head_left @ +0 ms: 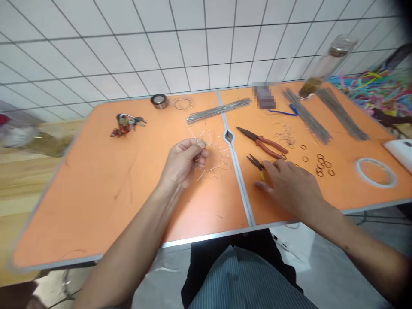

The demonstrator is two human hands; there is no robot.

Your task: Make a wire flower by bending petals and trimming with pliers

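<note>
My left hand [189, 159] is closed, with thumb and fingertips pinching a ring of thin wire with many small loops [222, 165] a little left of the table's seam. My right hand [288, 182] lies over the small pliers with yellow handles [255, 162]. Its thumb is apart from the fingers, on either side of a handle, and the palm hides the rest of the tool. Just beyond that hand, larger pliers with red handles [265, 143] rest on the table. Several small dark rings [320, 165] are scattered to the right of them.
Bundles of straight wire [219, 110] lie toward the back of the orange table [144, 201]. A tape roll [159, 101], a key bunch [125, 124] and a white ring-shaped roll [376, 172] are spread about. A tall glass bottle [325, 68] stands near the tiled wall.
</note>
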